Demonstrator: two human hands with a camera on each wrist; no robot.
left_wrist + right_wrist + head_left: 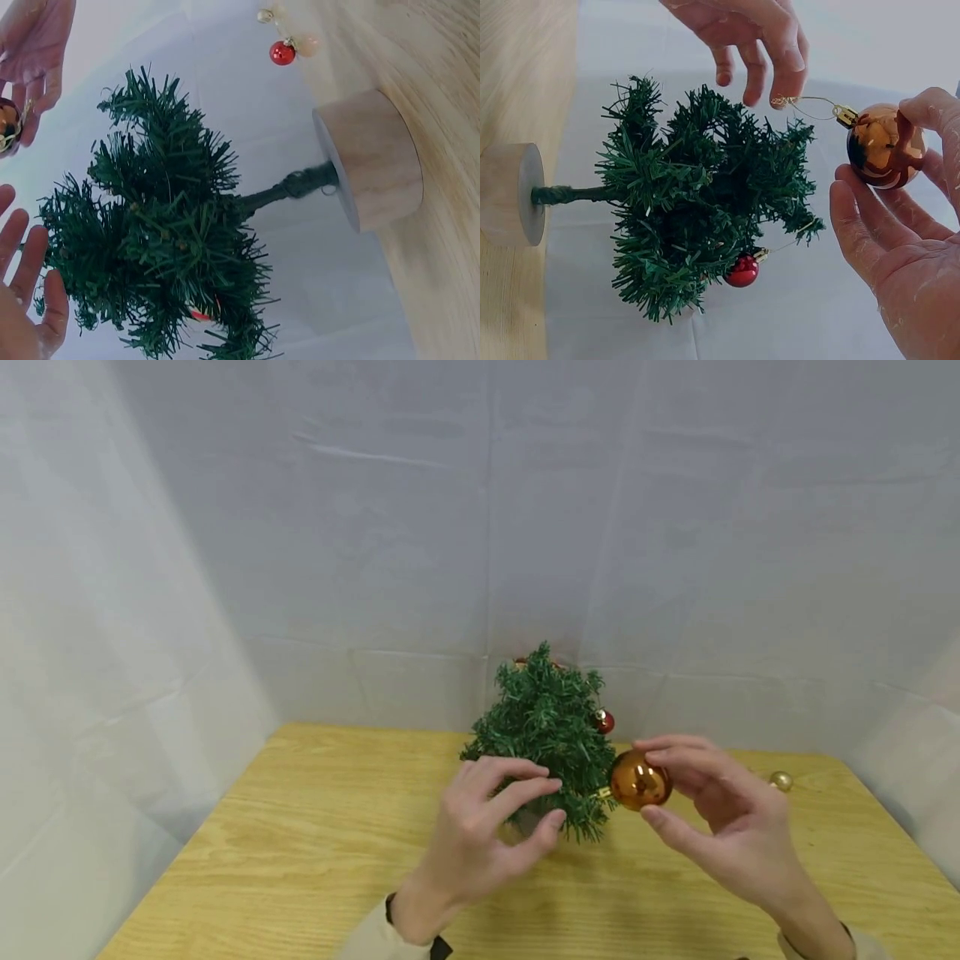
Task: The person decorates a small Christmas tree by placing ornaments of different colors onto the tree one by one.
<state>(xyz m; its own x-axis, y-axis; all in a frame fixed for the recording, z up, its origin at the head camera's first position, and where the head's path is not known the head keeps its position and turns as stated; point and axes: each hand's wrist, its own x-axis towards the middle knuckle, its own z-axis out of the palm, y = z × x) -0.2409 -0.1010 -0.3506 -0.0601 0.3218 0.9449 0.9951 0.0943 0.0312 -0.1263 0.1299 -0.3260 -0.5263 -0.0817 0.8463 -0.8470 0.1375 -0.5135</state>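
Note:
My right hand (727, 818) holds a shiny copper-orange Christmas ball (640, 781) between thumb and fingers. From its gold cap, a thin gold string loop (816, 105) stretches toward my left hand (746, 37). That hand's fingers are spread and loosely bent, thumb apart, with one fingertip right at the string's end in the right wrist view. Just beyond both hands stands a small green artificial Christmas tree (543, 718) on a round wooden base (379, 161). A small red ball (604, 721) hangs on the tree's right side.
On the wooden table (300, 827), a small gold ball (781, 781) lies right of my right hand. Near it is a red ball (283, 52), seen in the left wrist view. White cloth (375, 527) hangs behind the table and along its sides.

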